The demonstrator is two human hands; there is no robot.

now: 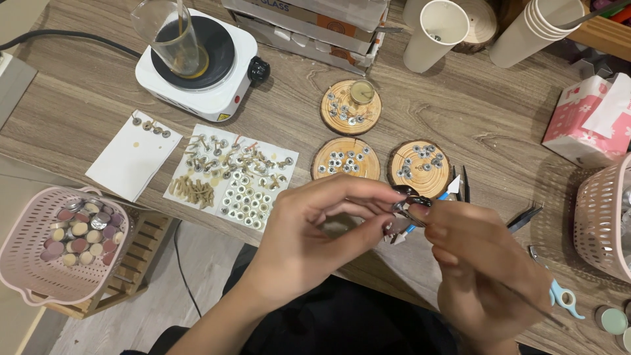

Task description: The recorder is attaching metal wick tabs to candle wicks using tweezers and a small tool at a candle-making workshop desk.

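Note:
My left hand (315, 230) and my right hand (480, 269) meet above the table's front edge. Their fingertips are closed together on a small metal piece (406, 209); what it is exactly is too small to tell. Just behind the fingers lie three round wooden slices (346, 160) (419, 169) (350, 108) covered with small metal wick tabs. A white sheet (230, 174) to the left of my left hand carries several short wicks and more tabs.
A white hot plate (197, 66) with a glass beaker of amber liquid stands at the back left. Pink baskets sit at the left (39, 276) and right (601, 223). Paper cups (437, 33), a tissue box (585, 125), tweezers (526, 217) and scissors (562, 296) lie nearby.

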